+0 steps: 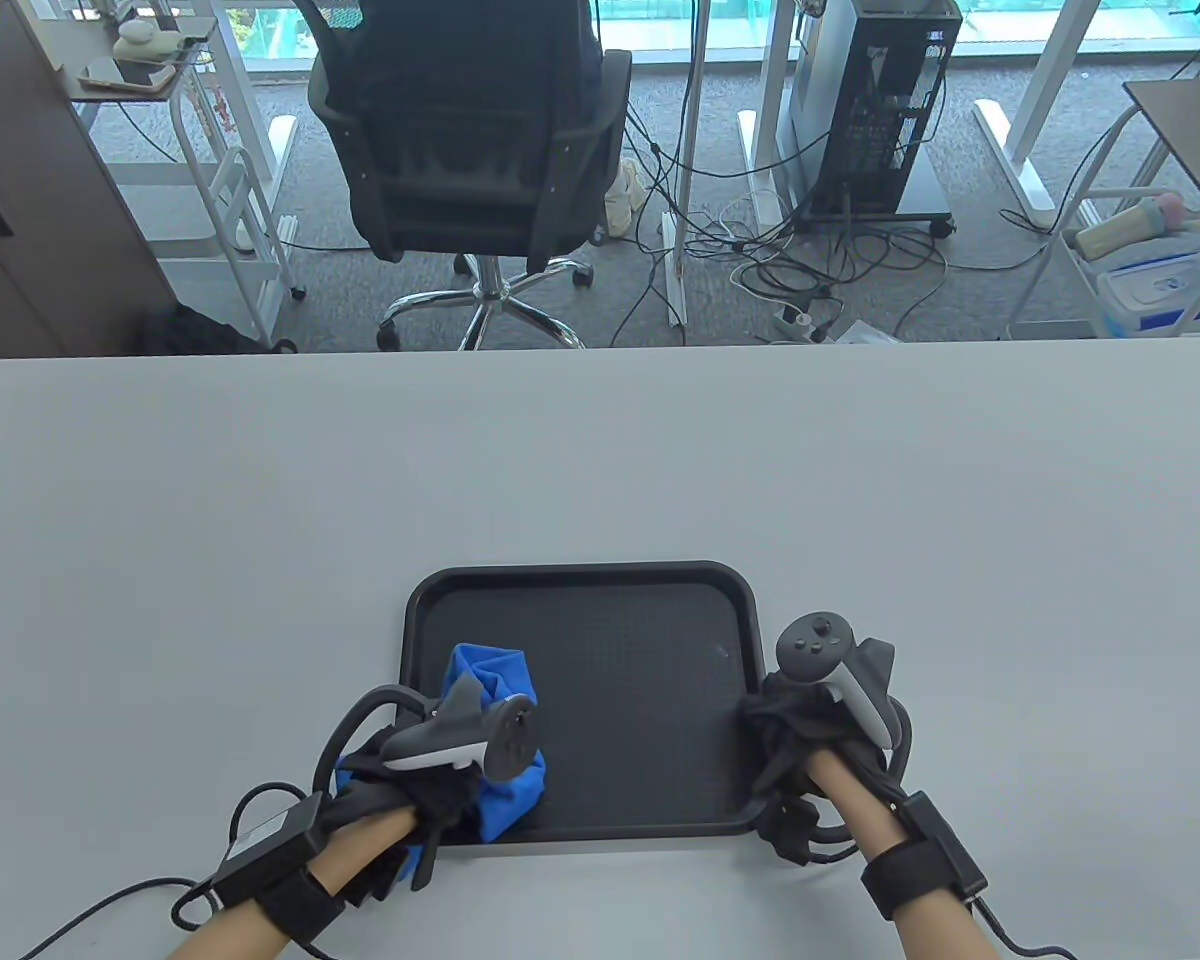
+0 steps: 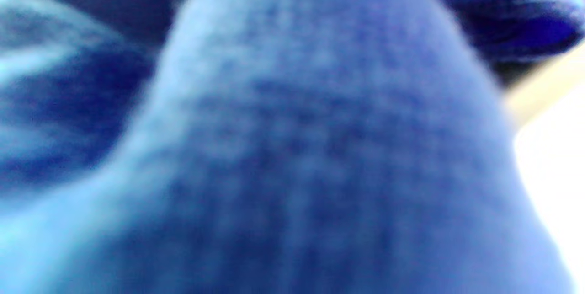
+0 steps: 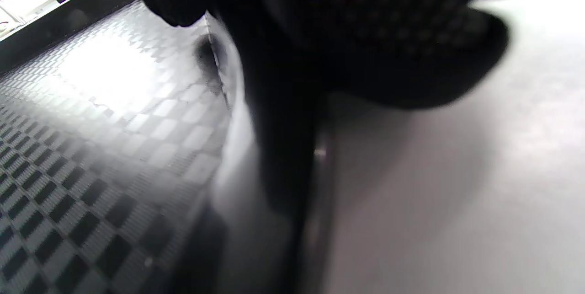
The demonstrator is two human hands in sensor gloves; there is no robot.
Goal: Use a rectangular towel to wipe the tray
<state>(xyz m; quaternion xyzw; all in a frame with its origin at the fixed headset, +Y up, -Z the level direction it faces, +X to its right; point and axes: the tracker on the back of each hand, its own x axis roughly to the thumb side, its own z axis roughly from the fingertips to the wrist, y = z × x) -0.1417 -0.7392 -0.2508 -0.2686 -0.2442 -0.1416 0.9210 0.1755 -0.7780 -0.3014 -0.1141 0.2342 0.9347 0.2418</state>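
A black textured tray lies on the grey table near its front edge. A bunched blue towel lies on the tray's front-left part. My left hand rests on the towel and grips it. The left wrist view is filled with blurred blue cloth. My right hand grips the tray's right rim. In the right wrist view the dark gloved fingers lie over the rim, with the tray's checkered floor to the left and table to the right.
The grey table stretches around the tray. Beyond its far edge stand an office chair, a computer tower, floor cables and carts.
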